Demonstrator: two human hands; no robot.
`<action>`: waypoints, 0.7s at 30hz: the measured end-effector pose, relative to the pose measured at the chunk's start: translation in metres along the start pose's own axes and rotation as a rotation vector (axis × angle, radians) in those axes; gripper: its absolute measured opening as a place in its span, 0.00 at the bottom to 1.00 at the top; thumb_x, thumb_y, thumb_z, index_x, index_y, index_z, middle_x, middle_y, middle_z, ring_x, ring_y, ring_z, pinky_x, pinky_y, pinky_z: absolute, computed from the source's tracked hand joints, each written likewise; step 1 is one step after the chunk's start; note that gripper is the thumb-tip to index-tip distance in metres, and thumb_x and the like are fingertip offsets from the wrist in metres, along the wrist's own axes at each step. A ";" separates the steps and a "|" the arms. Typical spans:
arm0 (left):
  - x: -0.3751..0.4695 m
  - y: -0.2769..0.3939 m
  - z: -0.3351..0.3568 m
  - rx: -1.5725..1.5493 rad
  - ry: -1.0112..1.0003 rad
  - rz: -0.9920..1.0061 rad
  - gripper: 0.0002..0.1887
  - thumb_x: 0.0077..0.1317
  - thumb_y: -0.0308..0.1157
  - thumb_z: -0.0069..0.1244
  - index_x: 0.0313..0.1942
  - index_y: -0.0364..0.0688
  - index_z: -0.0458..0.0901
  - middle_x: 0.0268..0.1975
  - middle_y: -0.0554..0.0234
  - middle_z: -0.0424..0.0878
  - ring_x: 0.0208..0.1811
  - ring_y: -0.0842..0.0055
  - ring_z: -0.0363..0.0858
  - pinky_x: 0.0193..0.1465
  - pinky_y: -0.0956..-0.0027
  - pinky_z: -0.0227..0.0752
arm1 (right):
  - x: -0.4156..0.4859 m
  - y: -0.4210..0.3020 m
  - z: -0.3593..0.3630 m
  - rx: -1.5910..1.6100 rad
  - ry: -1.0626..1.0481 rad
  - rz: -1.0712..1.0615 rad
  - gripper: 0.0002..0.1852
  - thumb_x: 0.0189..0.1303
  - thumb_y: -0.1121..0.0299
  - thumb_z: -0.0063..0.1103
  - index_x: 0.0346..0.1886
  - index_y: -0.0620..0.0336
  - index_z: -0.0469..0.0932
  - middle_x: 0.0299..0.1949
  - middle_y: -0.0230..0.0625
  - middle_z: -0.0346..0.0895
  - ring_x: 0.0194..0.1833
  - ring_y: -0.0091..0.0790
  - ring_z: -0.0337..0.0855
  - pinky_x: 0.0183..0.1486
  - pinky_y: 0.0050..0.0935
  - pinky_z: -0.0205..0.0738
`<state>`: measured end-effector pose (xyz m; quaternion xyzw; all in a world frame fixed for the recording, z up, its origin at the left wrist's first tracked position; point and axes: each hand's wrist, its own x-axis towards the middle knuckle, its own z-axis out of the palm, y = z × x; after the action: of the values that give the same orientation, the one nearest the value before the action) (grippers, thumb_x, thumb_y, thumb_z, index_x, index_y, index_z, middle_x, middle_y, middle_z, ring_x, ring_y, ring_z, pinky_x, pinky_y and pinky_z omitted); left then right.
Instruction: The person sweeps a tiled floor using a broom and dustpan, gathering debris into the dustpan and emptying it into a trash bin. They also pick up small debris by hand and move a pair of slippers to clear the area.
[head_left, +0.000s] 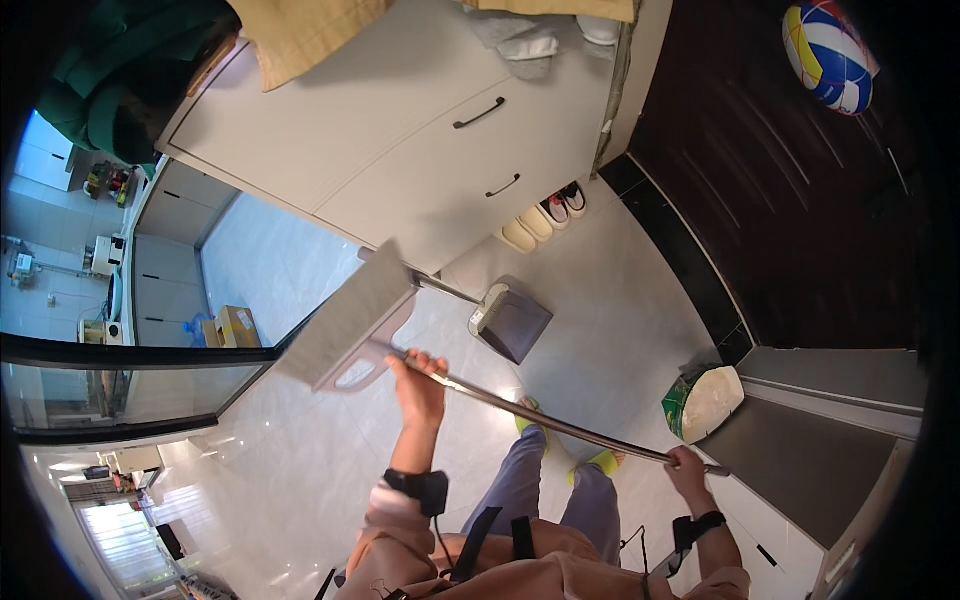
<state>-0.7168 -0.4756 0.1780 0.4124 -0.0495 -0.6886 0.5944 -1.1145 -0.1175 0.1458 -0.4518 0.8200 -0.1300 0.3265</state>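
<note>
A broom (352, 360) is raised across the front of my body, its wide bristle head towards the left. My left hand (420, 386) is wrapped around the metal handle (555, 426) just below the head. Near the handle's far end, my right hand (688, 472) grips it too. On the tiled floor beyond the broom lies a grey dustpan (517, 322), its long handle running up and left, partly hidden behind the broom head. Neither hand touches the dustpan.
A white cabinet (420, 172) with black handles stands ahead, with slippers (525, 229) and sneakers (564, 204) beneath it. To the right are a dark door (780, 195), a volleyball (831, 56) and a green-and-white bag (705, 403). A glass partition (150, 390) rises at left.
</note>
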 end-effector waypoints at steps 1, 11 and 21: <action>0.001 0.014 -0.021 -0.033 0.034 -0.009 0.25 0.70 0.58 0.32 0.36 0.43 0.66 0.27 0.68 0.64 0.28 0.75 0.63 0.46 0.62 0.67 | 0.004 -0.010 -0.016 -0.028 0.021 -0.032 0.10 0.41 0.75 0.66 0.27 0.57 0.74 0.25 0.37 0.74 0.29 0.41 0.77 0.32 0.36 0.71; 0.033 0.116 -0.035 1.812 -0.375 0.592 0.30 0.63 0.37 0.55 0.61 0.32 0.64 0.56 0.39 0.72 0.57 0.54 0.71 0.59 0.58 0.66 | 0.009 -0.062 -0.116 -0.512 -0.269 -0.059 0.14 0.53 0.55 0.64 0.35 0.54 0.79 0.32 0.37 0.80 0.37 0.44 0.80 0.40 0.41 0.73; 0.170 0.085 0.083 2.652 -0.782 0.791 0.10 0.53 0.38 0.57 0.37 0.52 0.83 0.29 0.64 0.82 0.42 0.69 0.80 0.60 0.58 0.63 | -0.046 0.032 -0.151 -0.527 -0.265 0.275 0.20 0.52 0.59 0.64 0.48 0.53 0.78 0.37 0.45 0.81 0.41 0.49 0.81 0.46 0.44 0.74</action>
<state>-0.6950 -0.6817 0.1933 0.3988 -0.9086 0.0050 -0.1238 -1.2164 -0.0738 0.2631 -0.4186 0.8291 0.1923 0.3168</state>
